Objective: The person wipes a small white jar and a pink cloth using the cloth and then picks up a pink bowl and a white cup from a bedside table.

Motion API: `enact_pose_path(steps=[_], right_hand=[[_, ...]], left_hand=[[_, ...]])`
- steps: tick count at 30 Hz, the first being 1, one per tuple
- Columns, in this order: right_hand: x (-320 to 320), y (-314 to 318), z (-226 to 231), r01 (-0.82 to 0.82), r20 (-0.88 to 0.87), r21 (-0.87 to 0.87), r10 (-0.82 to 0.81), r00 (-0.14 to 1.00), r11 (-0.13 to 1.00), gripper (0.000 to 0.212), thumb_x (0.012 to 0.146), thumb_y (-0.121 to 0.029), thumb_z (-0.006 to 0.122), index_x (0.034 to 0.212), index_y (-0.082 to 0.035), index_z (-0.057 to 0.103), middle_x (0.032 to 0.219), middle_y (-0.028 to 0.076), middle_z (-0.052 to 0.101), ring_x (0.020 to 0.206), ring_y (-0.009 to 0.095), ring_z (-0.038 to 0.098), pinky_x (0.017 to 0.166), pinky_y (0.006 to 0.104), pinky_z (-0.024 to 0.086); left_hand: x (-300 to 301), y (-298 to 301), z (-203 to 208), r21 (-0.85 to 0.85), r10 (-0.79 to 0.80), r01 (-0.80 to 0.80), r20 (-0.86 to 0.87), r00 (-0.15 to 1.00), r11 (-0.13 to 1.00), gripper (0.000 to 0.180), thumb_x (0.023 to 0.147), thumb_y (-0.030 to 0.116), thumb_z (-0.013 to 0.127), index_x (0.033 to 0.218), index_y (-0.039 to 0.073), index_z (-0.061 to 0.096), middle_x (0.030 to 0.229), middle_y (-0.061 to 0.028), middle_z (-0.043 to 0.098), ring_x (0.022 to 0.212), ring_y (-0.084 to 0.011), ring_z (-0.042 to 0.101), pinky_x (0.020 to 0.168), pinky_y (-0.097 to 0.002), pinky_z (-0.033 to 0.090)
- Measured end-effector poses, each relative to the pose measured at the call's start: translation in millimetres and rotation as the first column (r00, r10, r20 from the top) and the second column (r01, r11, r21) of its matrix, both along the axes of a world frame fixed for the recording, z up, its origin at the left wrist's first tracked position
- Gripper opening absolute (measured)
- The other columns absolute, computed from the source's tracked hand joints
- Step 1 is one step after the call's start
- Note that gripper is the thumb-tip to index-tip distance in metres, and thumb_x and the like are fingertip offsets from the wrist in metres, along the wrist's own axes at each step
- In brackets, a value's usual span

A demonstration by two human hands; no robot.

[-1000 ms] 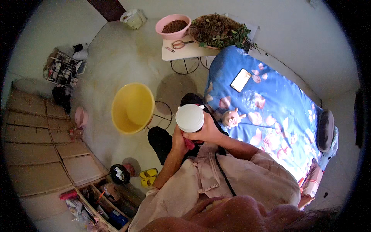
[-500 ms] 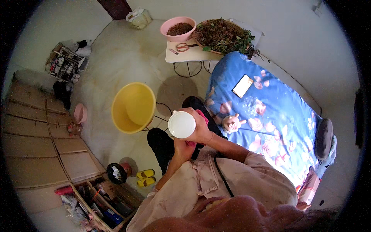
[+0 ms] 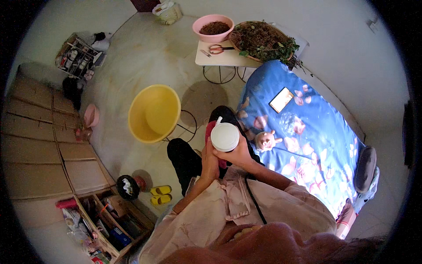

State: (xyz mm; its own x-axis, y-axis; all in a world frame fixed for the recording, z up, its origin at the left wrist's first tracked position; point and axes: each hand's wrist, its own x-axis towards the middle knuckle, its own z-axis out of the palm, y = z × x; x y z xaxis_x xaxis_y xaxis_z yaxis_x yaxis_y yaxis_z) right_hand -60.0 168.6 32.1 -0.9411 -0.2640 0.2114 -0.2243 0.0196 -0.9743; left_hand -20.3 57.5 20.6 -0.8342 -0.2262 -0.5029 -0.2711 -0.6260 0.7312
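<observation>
A white round-topped container, seen from above with a small white spout or handle sticking out at its far left, is held over my lap. My right hand grips its near right side, the thumb lying along the near rim. Close against it from the left, my left hand is closed on a deep pink cloth, which shows to the left of the container and again below the hands. The container's body and most of my left fingertips are hidden.
A yellow basin stands on a wire-legged stand ahead left. To the right, a blue floral bed carries a phone and a pig figure. Scissors, a pink basin and a basket of plants sit on the far table.
The container and both hands have shifted right in the picture. The container has turned, its small projection now pointing up left, and the pink cloth now shows on the container's left side.
</observation>
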Motion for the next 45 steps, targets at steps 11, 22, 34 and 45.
enact_pose_path(steps=[11, 22, 34, 45], right_hand=[[-10.8, -6.4, 14.0, -0.008, 0.066, -0.346, 0.032, 0.997, 0.938, 0.060, 0.067, -0.017, 0.081, 0.117, 0.001, 0.054, 0.108, 0.008, 0.063, 0.100, 0.017, 0.059, 0.091, 0.0318, 0.045], [-15.5, -45.4, 6.2, -0.052, -0.175, -0.086, 0.037, 0.984, 0.995, 0.074, 0.060, -0.017, 0.085, 0.123, -0.004, 0.050, 0.117, 0.011, 0.059, 0.108, 0.023, 0.059, 0.093, 0.0341, 0.047], [-22.8, -31.8, -17.9, -0.009, -0.361, 0.168, 0.070, 0.930, 0.986, 0.071, 0.061, -0.020, 0.084, 0.122, -0.005, 0.050, 0.115, 0.015, 0.057, 0.105, 0.034, 0.056, 0.090, 0.0401, 0.045], [-21.1, -33.9, -54.2, 0.046, -0.175, 0.119, -0.025, 0.984, 0.992, 0.065, 0.065, -0.017, 0.078, 0.121, -0.002, 0.048, 0.113, 0.018, 0.055, 0.103, 0.039, 0.055, 0.088, 0.0415, 0.045]], left_hand=[[-8.0, -3.2, 21.3, 0.449, -0.053, 0.114, -0.147, 0.988, 0.886, 0.047, 0.097, 0.039, 0.039, 0.133, 0.009, 0.045, 0.129, -0.0087, 0.054, 0.117, -0.0233, 0.053, 0.099, -0.0399, 0.043], [0.1, -12.1, -13.0, 0.644, 0.199, 0.003, -0.241, 0.950, 0.765, 0.042, 0.098, 0.037, 0.038, 0.129, 0.010, 0.049, 0.129, -0.0068, 0.054, 0.120, -0.0214, 0.051, 0.104, -0.0390, 0.040], [10.2, -16.9, -41.6, 0.390, 0.047, -0.036, -0.018, 0.999, 0.920, 0.034, 0.099, 0.030, 0.047, 0.124, 0.007, 0.050, 0.121, -0.0075, 0.058, 0.114, -0.0223, 0.055, 0.097, -0.0409, 0.046], [27.2, -3.9, -14.3, -0.467, 0.012, -0.196, -0.367, 0.930, 0.862, 0.045, 0.093, 0.021, 0.052, 0.131, -0.001, 0.043, 0.133, -0.0192, 0.045, 0.121, -0.0296, 0.047, 0.102, -0.0390, 0.036]])
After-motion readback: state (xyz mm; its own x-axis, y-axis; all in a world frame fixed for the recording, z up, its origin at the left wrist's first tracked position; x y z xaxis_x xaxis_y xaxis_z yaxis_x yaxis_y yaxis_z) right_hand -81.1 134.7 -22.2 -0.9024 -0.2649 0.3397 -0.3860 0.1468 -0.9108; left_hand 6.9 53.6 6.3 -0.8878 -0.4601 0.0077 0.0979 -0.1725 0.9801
